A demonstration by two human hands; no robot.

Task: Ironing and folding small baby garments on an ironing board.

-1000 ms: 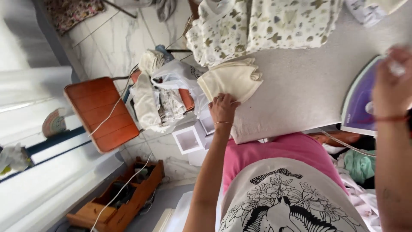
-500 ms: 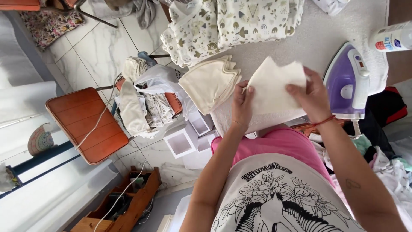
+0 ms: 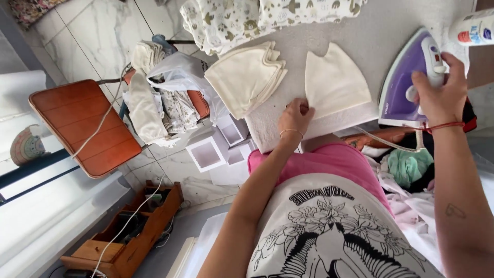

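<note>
So your left hand (image 3: 294,116) is curled into a loose fist, knuckles down on the near-left corner of the single cream fabric piece (image 3: 334,85), pinning it flat on the grey ironing surface (image 3: 381,36). It isn't pinching or lifting the cloth, just pressing on its edge. The piece spreads up and to the right from that hand, so most of it lies between your two hands.

Your right hand (image 3: 438,92) is wrapped around the handle of the purple and white iron (image 3: 406,87), fingers closed tight on it. The iron sits just beside the right edge of the fabric piece. I can't tell if its soleplate overlaps the cloth or only comes up next to it.

To the left of your left hand there's a stack of the same cream pieces (image 3: 247,77), fanned out a bit and hanging partly over the board's edge, near the single piece but not touching it. A patterned cloth with little green shapes (image 3: 242,18) lies across the far end of the board. A spray bottle (image 3: 473,28) pokes in at the top right, just above your right hand. Down on the floor side there's an orange-brown chair (image 3: 85,126) well apart from all this.
</note>
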